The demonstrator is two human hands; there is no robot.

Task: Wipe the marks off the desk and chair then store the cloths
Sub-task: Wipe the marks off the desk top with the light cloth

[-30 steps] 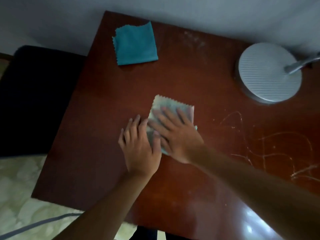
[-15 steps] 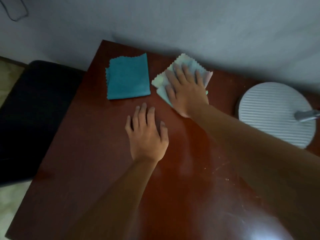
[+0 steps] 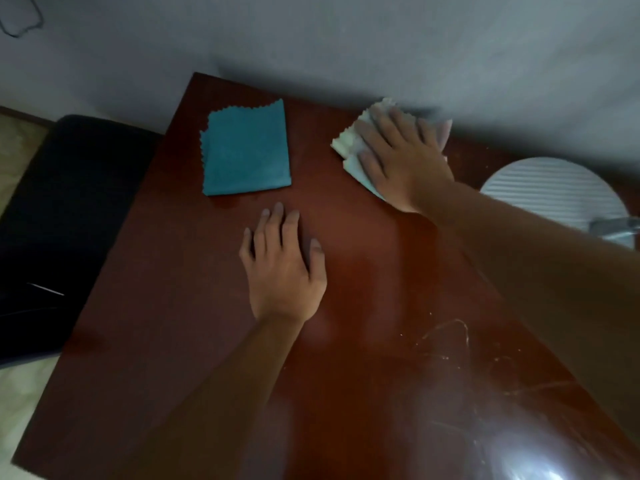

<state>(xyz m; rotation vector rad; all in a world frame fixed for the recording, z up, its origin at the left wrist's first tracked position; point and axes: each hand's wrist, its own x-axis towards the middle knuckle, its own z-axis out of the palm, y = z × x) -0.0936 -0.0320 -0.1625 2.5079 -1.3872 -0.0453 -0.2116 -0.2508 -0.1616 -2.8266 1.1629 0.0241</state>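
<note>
My right hand [image 3: 405,157] lies flat on a pale folded cloth [image 3: 349,147] at the far edge of the red-brown desk [image 3: 173,341], close to the wall. My left hand [image 3: 284,268] rests flat on the bare desk near the middle, fingers apart, holding nothing. A teal folded cloth [image 3: 246,150] lies untouched at the far left of the desk. Whitish scribble marks [image 3: 446,341] show on the desk at the near right. The black chair [image 3: 59,220] stands left of the desk.
A round white ribbed lamp base [image 3: 550,192] with a metal stem [image 3: 613,226] sits at the desk's right edge. A grey wall [image 3: 311,39] runs along the far side. Pale floor [image 3: 17,393] shows at the lower left.
My right hand has slid the pale cloth from the desk's middle up to the far edge and then rightward. My left hand came off the cloth and stayed flat on the desk.
</note>
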